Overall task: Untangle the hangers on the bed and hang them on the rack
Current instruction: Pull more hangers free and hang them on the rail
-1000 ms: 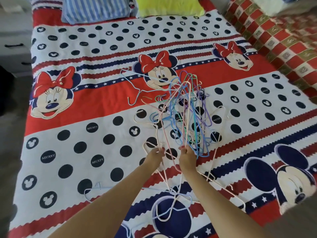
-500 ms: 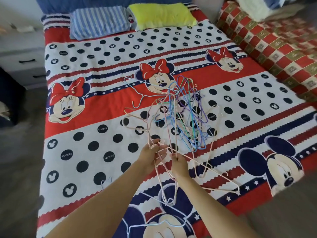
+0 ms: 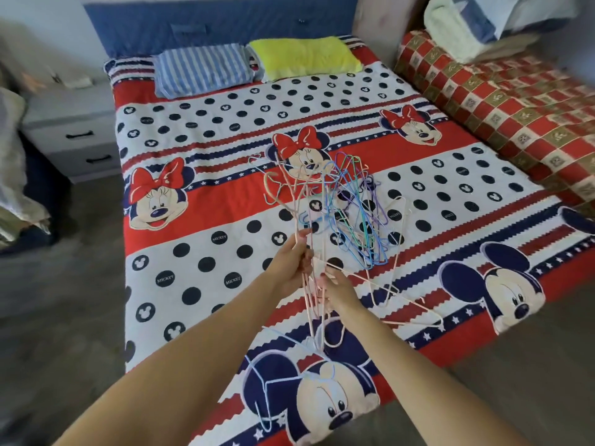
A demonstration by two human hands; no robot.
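Over the bed (image 3: 199, 220), left hand (image 3: 291, 263) gripping pink hangers (image 3: 310, 284), long wires running away from the body; right hand (image 3: 338, 286) pinching beside it; tangle (image 3: 351, 214) lying just beyond (nearer the right).

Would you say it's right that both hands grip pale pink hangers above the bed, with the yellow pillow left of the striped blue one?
Not quite: the head view shows the yellow pillow right of the striped blue pillow. The left hand and right hand do grip pale pink hangers above the bed.
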